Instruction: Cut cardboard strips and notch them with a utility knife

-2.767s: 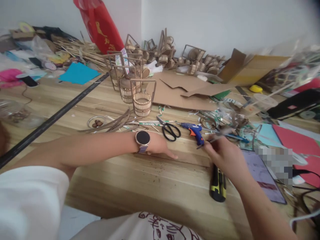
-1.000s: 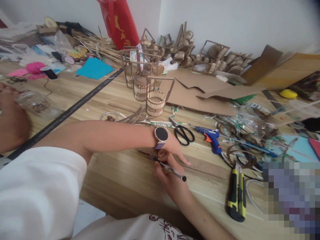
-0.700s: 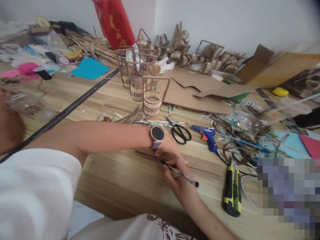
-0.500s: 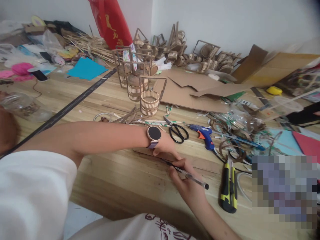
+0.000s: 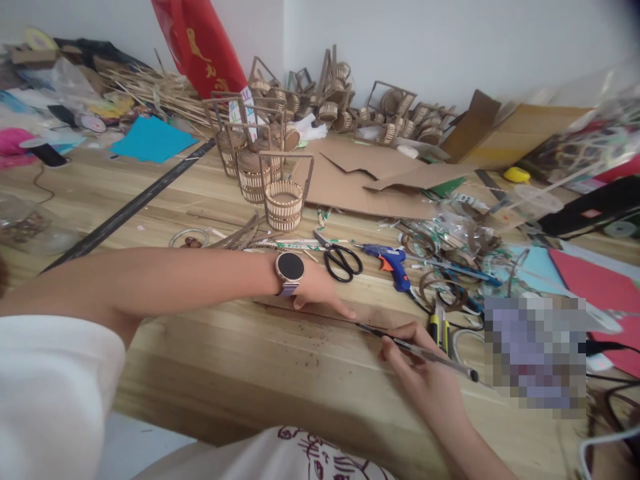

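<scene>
My left hand (image 5: 320, 288), with a watch (image 5: 290, 267) on its wrist, lies palm down on a thin brown strip (image 5: 383, 317) on the table. Its index finger stretches along the strip. In my right hand (image 5: 433, 380) is a pen (image 5: 450, 363), held slanted between thumb and fingers. The pen's tip meets the strip's near edge, just beyond my left fingertip. Part of the strip is hidden under my left hand. Black-handled scissors (image 5: 343, 261) and a blue glue gun (image 5: 395, 263) lie behind my hands. A yellow-and-black utility knife (image 5: 440, 330) is partly hidden behind my right hand.
Small slatted baskets with tall handles, one of them in front (image 5: 284, 205), stand beyond my left arm. Several more are heaped by the wall. Torn cardboard (image 5: 370, 193) lies behind the tools. A long black strip (image 5: 145, 197) crosses the table at left. Red paper (image 5: 595, 280) is at right.
My right hand and the pen have moved to the right along the strip. My left hand stays on the strip. The view has shifted a little to the right.
</scene>
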Action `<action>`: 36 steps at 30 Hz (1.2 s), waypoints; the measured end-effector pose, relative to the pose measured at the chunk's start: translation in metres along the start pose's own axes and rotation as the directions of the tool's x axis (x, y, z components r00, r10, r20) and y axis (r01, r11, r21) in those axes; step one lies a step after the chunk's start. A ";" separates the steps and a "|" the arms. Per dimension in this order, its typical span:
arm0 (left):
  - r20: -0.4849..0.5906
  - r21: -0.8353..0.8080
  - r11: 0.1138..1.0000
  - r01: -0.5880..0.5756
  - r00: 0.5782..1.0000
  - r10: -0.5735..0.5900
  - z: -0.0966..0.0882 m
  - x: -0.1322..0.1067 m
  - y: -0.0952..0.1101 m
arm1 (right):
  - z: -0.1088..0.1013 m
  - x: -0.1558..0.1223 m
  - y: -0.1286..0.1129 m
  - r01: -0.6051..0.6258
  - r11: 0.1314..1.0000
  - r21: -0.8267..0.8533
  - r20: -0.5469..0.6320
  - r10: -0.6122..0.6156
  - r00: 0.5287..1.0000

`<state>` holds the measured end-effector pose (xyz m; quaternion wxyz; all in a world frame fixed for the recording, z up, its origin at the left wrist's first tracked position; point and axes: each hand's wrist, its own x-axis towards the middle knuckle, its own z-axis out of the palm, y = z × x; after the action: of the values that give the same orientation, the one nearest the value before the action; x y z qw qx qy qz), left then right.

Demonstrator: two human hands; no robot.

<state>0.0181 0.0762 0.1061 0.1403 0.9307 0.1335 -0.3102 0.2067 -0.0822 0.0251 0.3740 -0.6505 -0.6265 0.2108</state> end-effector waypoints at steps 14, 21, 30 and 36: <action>-0.015 0.003 1.000 -0.025 1.000 0.025 0.010 0.009 -0.007 | -0.047 -0.006 0.030 -0.183 0.979 -0.090 -0.141 0.169 0.975; -0.019 0.035 0.999 -0.022 1.000 0.022 0.010 0.006 -0.006 | -0.068 -0.005 0.025 -0.162 0.984 -0.068 -0.229 0.143 0.963; 0.009 0.103 0.994 -0.032 0.999 0.031 0.012 0.007 -0.009 | -0.054 0.014 0.038 0.171 0.955 -0.241 0.254 -0.108 0.961; -0.092 0.073 0.995 -0.074 0.992 0.081 0.008 0.013 -0.005 | -0.054 0.022 0.035 0.247 0.930 -0.273 0.332 -0.150 0.931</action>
<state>0.0221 0.0797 0.0910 0.1132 0.9533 0.0927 -0.2643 0.2730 -0.0708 0.0372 0.1854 -0.5932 -0.7651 0.1685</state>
